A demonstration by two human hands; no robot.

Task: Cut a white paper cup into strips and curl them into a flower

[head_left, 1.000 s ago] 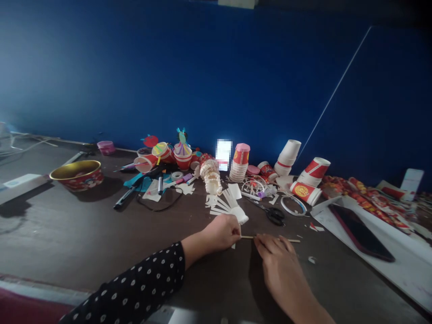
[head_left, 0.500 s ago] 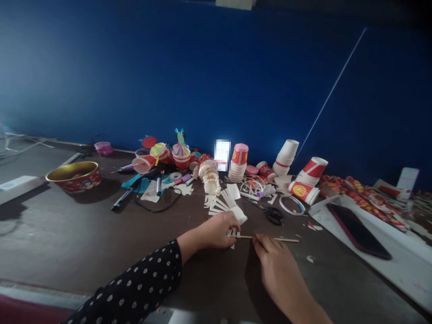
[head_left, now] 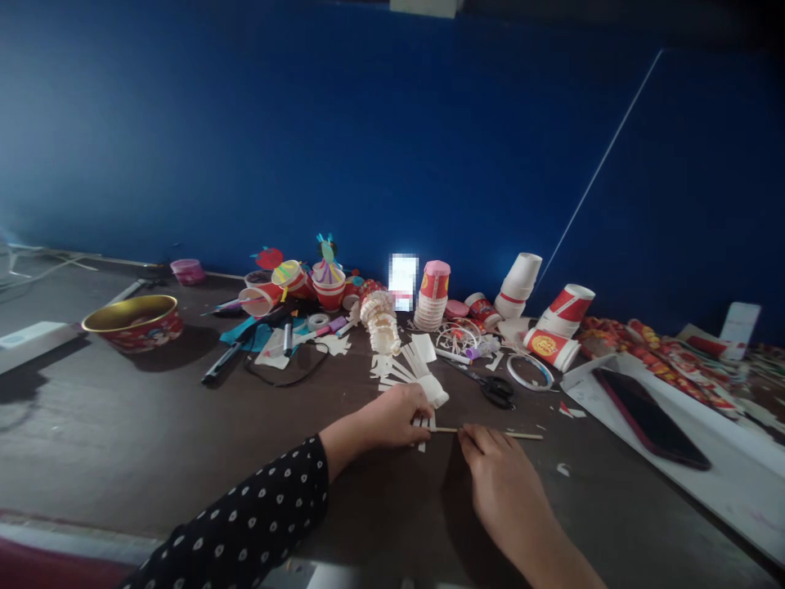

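A thin wooden stick (head_left: 525, 436) lies sideways on the dark table under both hands. My right hand (head_left: 506, 483), fingers bent and pressed together, grips its middle. My left hand (head_left: 392, 417) is closed at the stick's left end, on a small white paper piece (head_left: 422, 423) with slits cut in it. Its fingers partly hide the paper, and whether the paper is wrapped round the stick I cannot tell. Just beyond my left hand are a white roll (head_left: 432, 391) and fanned white paper strips (head_left: 403, 370). Black-handled scissors (head_left: 497, 392) lie beyond my right hand.
Paper cups stand stacked (head_left: 432, 298) and lie about along the blue wall (head_left: 392, 147). At right a phone (head_left: 650, 417) rests in a white tray (head_left: 736, 483). A red and gold bowl (head_left: 135, 327), a box cutter (head_left: 222, 362) and a tape ring (head_left: 530, 372) are also on the table.
My left hand has shifted very slightly, and a little more of the slit paper shows beside its fingers. My right hand and the stick stay nearly still.
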